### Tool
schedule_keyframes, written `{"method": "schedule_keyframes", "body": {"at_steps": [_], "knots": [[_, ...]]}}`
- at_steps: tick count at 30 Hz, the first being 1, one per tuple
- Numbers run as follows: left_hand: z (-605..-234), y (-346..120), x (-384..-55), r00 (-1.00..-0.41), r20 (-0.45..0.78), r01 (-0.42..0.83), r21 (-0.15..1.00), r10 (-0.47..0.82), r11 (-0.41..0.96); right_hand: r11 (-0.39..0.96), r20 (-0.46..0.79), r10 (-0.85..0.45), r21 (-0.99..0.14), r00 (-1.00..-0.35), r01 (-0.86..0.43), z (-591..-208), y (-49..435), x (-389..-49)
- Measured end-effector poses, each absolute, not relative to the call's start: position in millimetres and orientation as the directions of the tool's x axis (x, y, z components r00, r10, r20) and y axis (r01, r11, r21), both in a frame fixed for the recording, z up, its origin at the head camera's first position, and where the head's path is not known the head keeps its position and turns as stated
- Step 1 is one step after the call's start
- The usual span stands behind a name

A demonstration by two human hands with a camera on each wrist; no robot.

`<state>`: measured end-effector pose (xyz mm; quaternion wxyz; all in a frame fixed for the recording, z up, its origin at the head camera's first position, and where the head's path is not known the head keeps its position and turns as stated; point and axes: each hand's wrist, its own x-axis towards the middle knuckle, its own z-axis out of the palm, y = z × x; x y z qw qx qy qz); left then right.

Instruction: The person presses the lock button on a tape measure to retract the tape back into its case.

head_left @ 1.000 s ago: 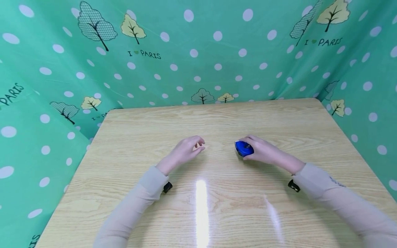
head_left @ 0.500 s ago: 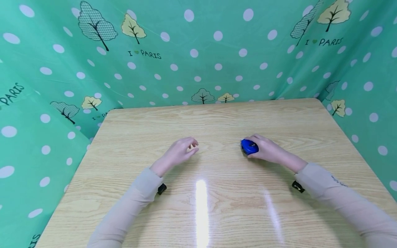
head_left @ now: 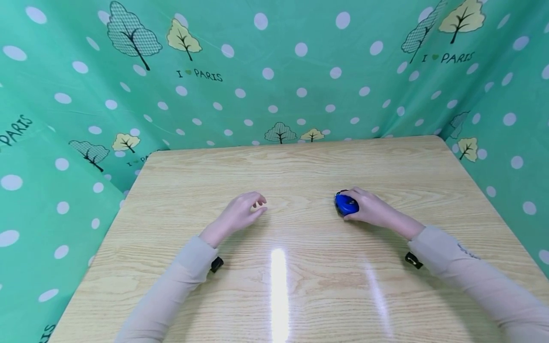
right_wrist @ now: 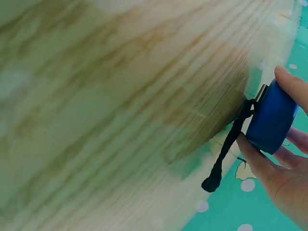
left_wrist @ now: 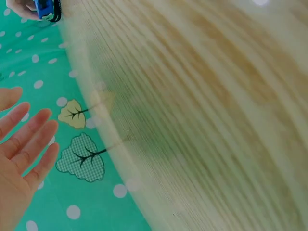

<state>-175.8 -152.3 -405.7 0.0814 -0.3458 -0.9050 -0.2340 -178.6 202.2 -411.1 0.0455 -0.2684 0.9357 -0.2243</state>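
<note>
My right hand grips a blue tape measure over the right middle of the table, thumb on one side and fingers on the other. In the right wrist view, a black wrist strap dangles from the metal-edged side of its blue case. Left of it, my left hand hovers over the table with relaxed, slightly bent fingers and holds nothing. The left wrist view shows that hand's palm and spread fingers, with the tape measure far off at the top left.
A light wood-grain table lies under both hands, with a bright light reflection near its front. Green dotted curtains with tree prints enclose its back and sides. A small black wrist camera shows beneath the left sleeve.
My left hand has drawn away to the left, further from the tape measure. My right hand has shifted slightly right with the tape measure still in its grip.
</note>
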Motion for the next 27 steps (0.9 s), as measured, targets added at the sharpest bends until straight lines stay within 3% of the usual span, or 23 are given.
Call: {"method": "schedule_keyframes", "body": {"at_steps": [27], "knots": [[-406.9,-165.3,-169.0,-0.755,0.295,0.656,0.359,0.586,0.664,0.764,0.049,-0.528,-0.408,-0.848,-0.499,-419.6,204.6,-176.8]]}}
